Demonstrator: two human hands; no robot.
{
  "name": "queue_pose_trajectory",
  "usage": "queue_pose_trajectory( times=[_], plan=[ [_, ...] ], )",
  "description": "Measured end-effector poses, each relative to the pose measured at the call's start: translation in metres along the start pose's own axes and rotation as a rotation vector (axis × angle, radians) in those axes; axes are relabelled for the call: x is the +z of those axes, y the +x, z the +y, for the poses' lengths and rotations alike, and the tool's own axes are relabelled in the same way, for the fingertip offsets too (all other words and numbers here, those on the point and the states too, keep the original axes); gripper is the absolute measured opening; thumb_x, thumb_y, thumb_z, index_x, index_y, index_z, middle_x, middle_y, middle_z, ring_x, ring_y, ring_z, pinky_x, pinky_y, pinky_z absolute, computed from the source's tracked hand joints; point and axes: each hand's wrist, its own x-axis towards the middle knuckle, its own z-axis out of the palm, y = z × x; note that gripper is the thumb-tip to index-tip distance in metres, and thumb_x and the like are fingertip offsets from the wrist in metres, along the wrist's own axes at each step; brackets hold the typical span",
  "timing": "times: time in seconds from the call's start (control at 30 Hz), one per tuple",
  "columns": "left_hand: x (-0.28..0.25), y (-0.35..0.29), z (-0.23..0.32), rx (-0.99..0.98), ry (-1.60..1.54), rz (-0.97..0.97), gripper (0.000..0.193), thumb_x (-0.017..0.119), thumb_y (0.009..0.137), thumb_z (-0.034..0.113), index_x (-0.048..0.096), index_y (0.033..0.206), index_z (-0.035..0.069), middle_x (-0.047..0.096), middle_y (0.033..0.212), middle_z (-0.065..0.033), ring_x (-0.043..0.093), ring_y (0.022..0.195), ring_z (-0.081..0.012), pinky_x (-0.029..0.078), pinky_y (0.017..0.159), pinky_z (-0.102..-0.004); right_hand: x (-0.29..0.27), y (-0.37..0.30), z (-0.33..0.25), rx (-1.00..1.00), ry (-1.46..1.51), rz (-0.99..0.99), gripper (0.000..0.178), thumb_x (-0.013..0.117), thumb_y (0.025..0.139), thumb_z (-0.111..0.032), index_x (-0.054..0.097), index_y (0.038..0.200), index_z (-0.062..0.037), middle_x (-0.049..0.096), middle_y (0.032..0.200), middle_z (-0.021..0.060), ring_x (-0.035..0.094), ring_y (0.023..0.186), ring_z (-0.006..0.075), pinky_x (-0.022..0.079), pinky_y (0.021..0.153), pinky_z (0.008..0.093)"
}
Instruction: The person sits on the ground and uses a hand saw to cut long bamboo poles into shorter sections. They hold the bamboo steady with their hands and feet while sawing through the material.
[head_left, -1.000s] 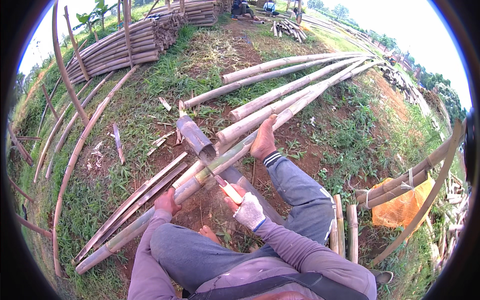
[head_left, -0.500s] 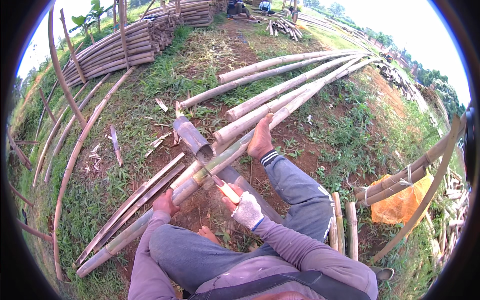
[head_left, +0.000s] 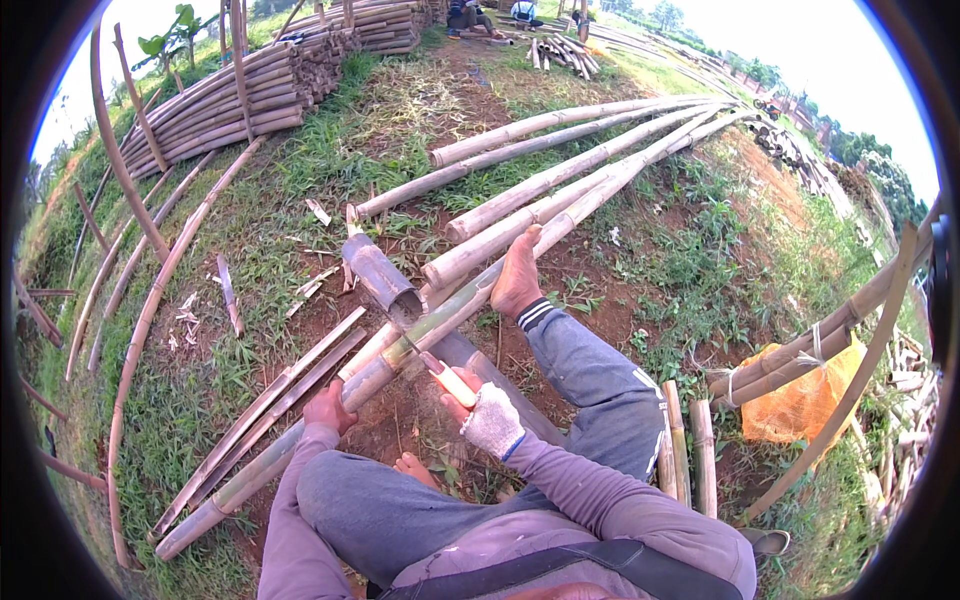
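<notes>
A long bamboo pole (head_left: 375, 377) runs slantwise in front of me, from the lower left toward the far right. My bare left hand (head_left: 328, 407) is closed round it beside my left knee. In my right hand (head_left: 490, 417), which wears a white knitted glove, is a cutting tool with a pale wooden handle (head_left: 453, 382). Its thin dark blade meets the pole's upper side; whether it is a saw or a knife I cannot tell. My bare right foot (head_left: 517, 275) presses on the pole farther along. Under the pole lies a thick dark bamboo piece (head_left: 380, 272) with an open end.
Several more bamboo poles (head_left: 520, 198) fan out ahead. Split bamboo strips (head_left: 265, 415) lie at the left, and a large stack of poles (head_left: 220, 105) stands at the far left. Orange netting (head_left: 795, 405) hangs by tied poles at the right. People (head_left: 470, 18) sit far off.
The view has shifted very slightly. Both hands keep their grip, and the blade stays at about the same spot on the pole.
</notes>
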Motion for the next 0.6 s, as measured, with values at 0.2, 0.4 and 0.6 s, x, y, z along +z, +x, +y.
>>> queue_pose_trajectory(
  times=[0.2, 0.4, 0.6],
  plan=[
    [-0.003, 0.004, 0.011, 0.016, 0.003, -0.009, 0.068, 0.093, 0.074, 0.04, 0.059, 0.128, 0.016, 0.075, 0.121, -0.0167, 0.074, 0.113, -0.0398, 0.06, 0.096, -0.0513, -0.001, -0.002, 0.007, -0.028, 0.026, 0.052, 0.053, 0.077, 0.1, -0.031, 0.061, 0.143, -0.0033, 0.076, 0.112, 0.0244, 0.076, 0.098, 0.0431, 0.06, 0.081, 0.0465],
    [0.002, -0.002, -0.002, -0.002, 0.026, 0.021, 0.069, 0.093, 0.073, 0.04, 0.06, 0.129, 0.016, 0.075, 0.121, -0.0165, 0.074, 0.112, -0.039, 0.06, 0.095, -0.0512, 0.008, -0.001, 0.007, -0.061, 0.075, 0.044, 0.053, 0.076, 0.1, -0.031, 0.062, 0.142, -0.0031, 0.076, 0.111, 0.0244, 0.076, 0.099, 0.0434, 0.06, 0.082, 0.047],
    [0.0, 0.003, 0.005, -0.006, 0.031, -0.003, 0.069, 0.093, 0.074, 0.04, 0.059, 0.129, 0.016, 0.075, 0.121, -0.0166, 0.074, 0.112, -0.039, 0.06, 0.095, -0.0513, 0.004, -0.002, 0.007, -0.016, 0.074, 0.039, 0.053, 0.077, 0.1, -0.03, 0.061, 0.143, -0.0034, 0.076, 0.112, 0.0243, 0.076, 0.099, 0.0428, 0.06, 0.082, 0.0464]
  ],
)
